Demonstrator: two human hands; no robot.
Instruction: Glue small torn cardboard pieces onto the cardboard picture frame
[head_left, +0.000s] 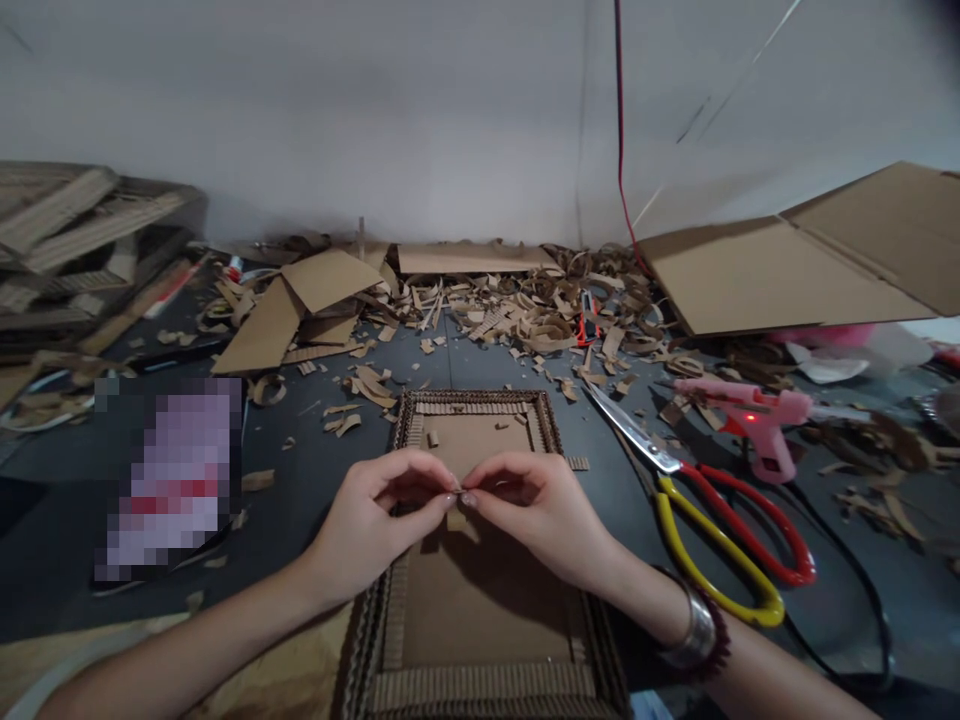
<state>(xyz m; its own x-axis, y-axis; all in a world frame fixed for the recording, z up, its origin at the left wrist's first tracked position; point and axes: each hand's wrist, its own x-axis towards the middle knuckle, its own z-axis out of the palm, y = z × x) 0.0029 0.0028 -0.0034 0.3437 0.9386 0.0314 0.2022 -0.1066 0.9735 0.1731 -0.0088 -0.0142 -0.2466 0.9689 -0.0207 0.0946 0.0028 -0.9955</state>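
Over the middle of a rectangular cardboard frame (pixel 484 683) with corrugated edges, my two hands meet fingertip to fingertip. My left hand (pixel 394 500) and my right hand (pixel 529 505) each pinch with thumb and forefinger at a tiny cardboard piece (pixel 460 491), mostly hidden by the fingertips. Just below them a small bit of cardboard (pixel 456 520) shows against the panel. Inside the far end of the frame lie small corrugated scraps (pixel 433 438). Right of my right hand rest large scissors (pixel 675 470) with one red and one yellow handle, blades partly apart.
A pink glue gun (pixel 765 405) with a lit red light lies at the right, its black cord (pixel 855 570) trailing forward. Curled cardboard scraps (pixel 517 310) and a red utility knife (pixel 587 318) lie at the back. A folded cardboard sheet (pixel 780 275) leans at right; a blurred phone-like object (pixel 169 480) is left.
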